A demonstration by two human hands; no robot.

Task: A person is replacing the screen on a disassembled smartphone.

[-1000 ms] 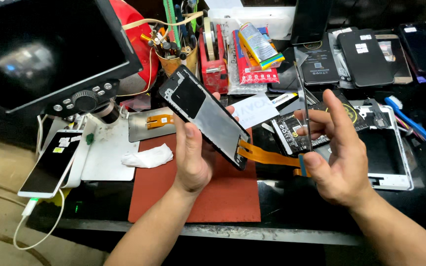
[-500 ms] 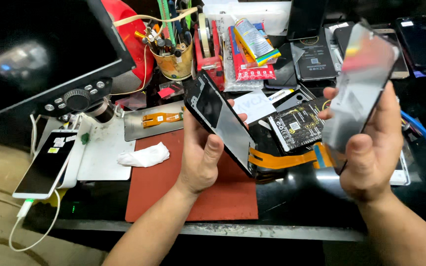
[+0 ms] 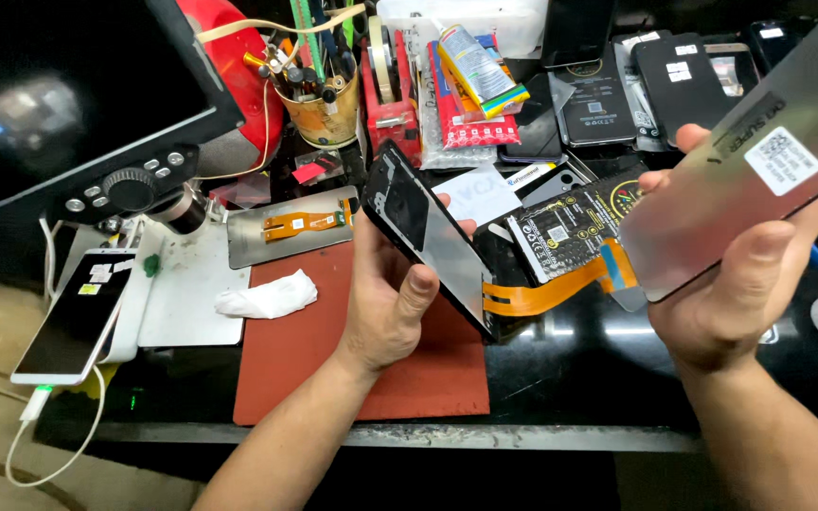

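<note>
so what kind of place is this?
Most likely a phone repair bench: left hand holds a phone body, right hand a detached screen panel, beside a microscope monitor and tool cup.

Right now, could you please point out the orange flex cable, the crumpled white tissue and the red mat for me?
orange flex cable [image 3: 546, 295], head view, middle of the ribbon.
crumpled white tissue [image 3: 267, 295], head view, its centre.
red mat [image 3: 305, 355], head view, bare left part.
</note>
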